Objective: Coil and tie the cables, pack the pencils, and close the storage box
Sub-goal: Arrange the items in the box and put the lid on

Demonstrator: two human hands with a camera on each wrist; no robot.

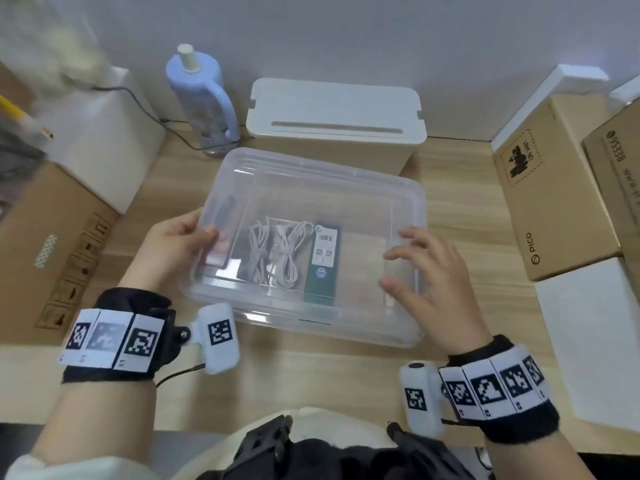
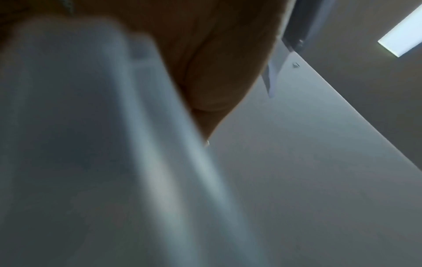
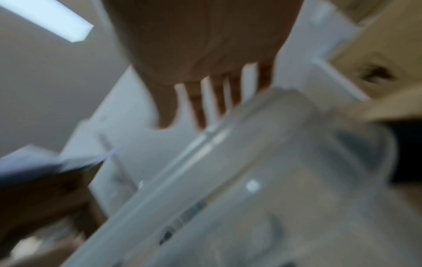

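A clear storage box (image 1: 313,329) stands on the wooden table, with its clear lid (image 1: 311,181) lying over it. Through the plastic I see two coiled white cables (image 1: 277,252) and a green pencil box (image 1: 323,263) side by side on the bottom. My left hand (image 1: 181,239) grips the lid's left edge, thumb on top. My right hand (image 1: 427,271) lies with spread, straight fingers on the lid's right side. In the left wrist view my left hand (image 2: 217,59) sits against the blurred lid edge (image 2: 141,144). The right wrist view shows my right hand (image 3: 205,54) with straight fingers over the lid (image 3: 251,162).
A white bin with a slotted lid (image 1: 336,116) and a pale blue bottle (image 1: 204,95) stand behind the box. Cardboard boxes flank it on the left (image 1: 45,244) and right (image 1: 550,188). A white box (image 1: 595,341) sits at the near right. Bare table (image 1: 311,375) lies in front.
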